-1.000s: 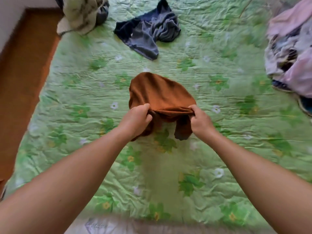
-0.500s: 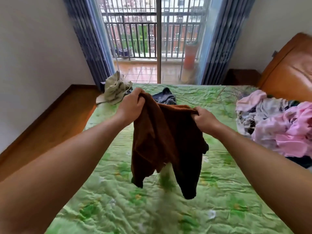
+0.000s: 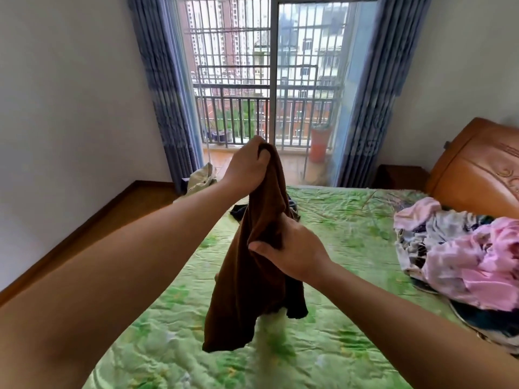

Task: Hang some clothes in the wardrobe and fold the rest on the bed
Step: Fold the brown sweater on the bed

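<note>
Mid-frame, left hand grips the brown garment high — right hand pinches lower, likely straightening it to fold.

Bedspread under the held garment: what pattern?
Green bedspread with a leafy floral print, seen in the head view.

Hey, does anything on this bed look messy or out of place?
Nothing damaged or spilled. A tangled pile of clothes sits unfolded near the headboard, a beige garment lies crumpled at the far left corner of the bed, and a dark garment is bunched behind the brown garment held up by the left hand and right hand.
</note>
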